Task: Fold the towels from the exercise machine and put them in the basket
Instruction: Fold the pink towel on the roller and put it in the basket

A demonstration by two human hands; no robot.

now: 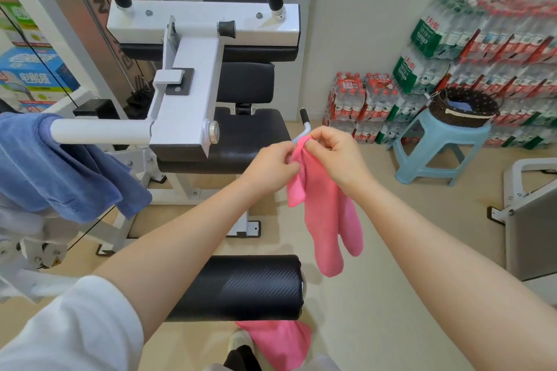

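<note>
Your two hands meet at the centre of the frame, left hand (272, 164) and right hand (334, 153) both pinching the top of a towel (325, 220) that hangs below them. The exercise machine (193, 75) fills the upper left, with another towel (66, 172) draped over its bar at the left edge. At right, the basket (464, 111) sits on a stool (437, 153), bottle packs (482, 48) stacked behind. A third towel (277, 343) lies bottom centre, below the roller pad (241, 286).

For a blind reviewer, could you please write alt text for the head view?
Both hands, left hand and right hand, pinch a hanging pink towel at its top. A blue towel drapes over the exercise machine; the basket sits on a stool.
</note>
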